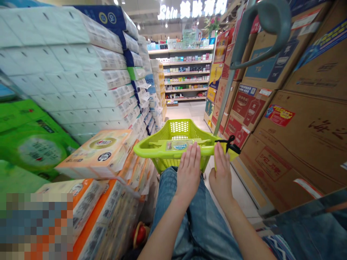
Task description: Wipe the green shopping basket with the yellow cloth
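A lime-green rolling shopping basket [159, 153] stands in front of my knees, a clear label holder on its near side and its grey pull handle [238, 47] raised at the right. My left hand [189, 173] lies over the near rim, fingers stretched out and close together. At the basket's right corner, my right hand [222, 172] has its fingers straight, and its thumb is partly hidden. Beside those fingertips is a black cord [231, 143] tied in a bow, on a yellow-green piece whose kind I cannot make out. No held object shows in either hand.
Stacked tissue packs [67, 72] rise on the left, with orange packs [100, 144] lower down. Cardboard cartons [303, 144] line the right side. A tiled aisle [187, 110] leads to product shelves [187, 72]. Part of a denim-clad person [320, 231] is at lower right.
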Demonstrator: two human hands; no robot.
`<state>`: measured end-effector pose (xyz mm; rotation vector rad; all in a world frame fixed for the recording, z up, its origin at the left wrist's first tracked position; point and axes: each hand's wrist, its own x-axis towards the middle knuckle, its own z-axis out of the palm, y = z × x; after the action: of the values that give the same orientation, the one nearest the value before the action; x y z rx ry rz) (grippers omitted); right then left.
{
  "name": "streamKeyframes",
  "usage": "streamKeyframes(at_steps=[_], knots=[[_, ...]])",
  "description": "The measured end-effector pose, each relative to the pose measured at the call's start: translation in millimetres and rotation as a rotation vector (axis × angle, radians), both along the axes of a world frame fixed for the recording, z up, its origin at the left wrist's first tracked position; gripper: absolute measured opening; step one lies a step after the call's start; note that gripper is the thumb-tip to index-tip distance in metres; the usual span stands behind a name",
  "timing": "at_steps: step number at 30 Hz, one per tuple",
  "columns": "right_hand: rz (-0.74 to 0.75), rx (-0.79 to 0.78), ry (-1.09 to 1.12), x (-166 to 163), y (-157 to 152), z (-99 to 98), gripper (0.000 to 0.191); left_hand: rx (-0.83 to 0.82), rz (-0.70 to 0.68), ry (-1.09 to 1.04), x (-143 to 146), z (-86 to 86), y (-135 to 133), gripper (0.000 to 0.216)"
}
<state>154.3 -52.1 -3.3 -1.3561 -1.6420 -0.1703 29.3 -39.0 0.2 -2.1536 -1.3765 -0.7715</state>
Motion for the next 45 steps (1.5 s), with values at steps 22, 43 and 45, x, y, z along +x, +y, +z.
streamKeyframes(at_steps=[22, 43, 45], knots=[[-0.017, -0.028, -0.120, -13.1, -4.3, -2.4, 0.082, -0.004, -0.020, -0.011, -0.9, -0.5, 0.1, 0.070], [0.013, -0.027, -0.188, -19.5, -5.9, -8.7, 0.079, 0.005, -0.011, 0.022, -1.5, 0.4, 0.5, 0.068], [0.036, -0.032, -0.212, -18.1, -7.3, -11.4, 0.079, 0.007, -0.015, 0.025, -2.0, 1.0, 0.6, 0.068]])
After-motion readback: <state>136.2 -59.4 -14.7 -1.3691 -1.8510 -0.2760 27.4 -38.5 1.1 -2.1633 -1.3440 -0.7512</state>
